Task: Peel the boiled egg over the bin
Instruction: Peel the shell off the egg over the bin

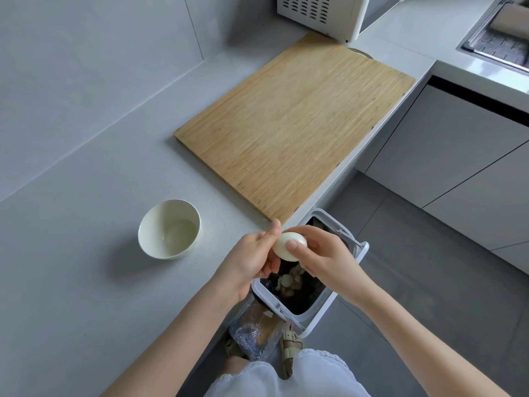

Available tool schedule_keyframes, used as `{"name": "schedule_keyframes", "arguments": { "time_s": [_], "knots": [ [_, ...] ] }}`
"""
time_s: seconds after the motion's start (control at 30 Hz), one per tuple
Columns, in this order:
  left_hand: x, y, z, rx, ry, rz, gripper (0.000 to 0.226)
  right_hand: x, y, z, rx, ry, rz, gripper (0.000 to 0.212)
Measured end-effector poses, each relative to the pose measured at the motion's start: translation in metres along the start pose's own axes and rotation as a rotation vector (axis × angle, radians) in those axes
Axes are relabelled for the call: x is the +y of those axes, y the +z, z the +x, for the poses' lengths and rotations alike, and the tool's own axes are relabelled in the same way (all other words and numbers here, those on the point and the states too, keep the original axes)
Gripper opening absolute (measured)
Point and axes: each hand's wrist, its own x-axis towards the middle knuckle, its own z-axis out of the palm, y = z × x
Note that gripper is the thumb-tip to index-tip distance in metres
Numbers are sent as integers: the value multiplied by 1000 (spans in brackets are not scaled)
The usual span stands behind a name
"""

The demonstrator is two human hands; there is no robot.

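A smooth white boiled egg (287,245) is held between both hands, above the open white bin (323,309) on the floor. My left hand (252,259) cups the egg from the left, its thumb pointing up beside it. My right hand (320,253) grips the egg from the right, with the thumb pressed on its near face. Brown shell fragments (289,280) lie inside the bin on a dark liner.
A white bowl (169,229) holding a little water stands on the grey counter to the left. A wooden cutting board (294,124) lies beyond the hands. A white appliance (323,15) stands at the back. A sink (498,38) is at the top right.
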Motion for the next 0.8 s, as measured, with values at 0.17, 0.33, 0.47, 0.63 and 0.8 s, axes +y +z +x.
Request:
{"name": "schedule_keyframes", "arguments": {
  "time_s": [0.17,0.33,0.47,0.63,0.8],
  "knots": [
    [2,5,-11,111,417,299,58,-2,5,-3,-75,213,603,50],
    [-5,12,-12,198,586,468,59,-5,4,-5,-170,301,828,58],
    [-6,13,-8,117,582,378,49,-5,0,-8,-182,299,845,62],
    [-2,10,-8,38,556,351,39,-2,-2,-13,-165,313,872,50],
    [1,13,-10,-38,537,205,35,-3,-6,-18,-224,314,938,33]
  ]
}}
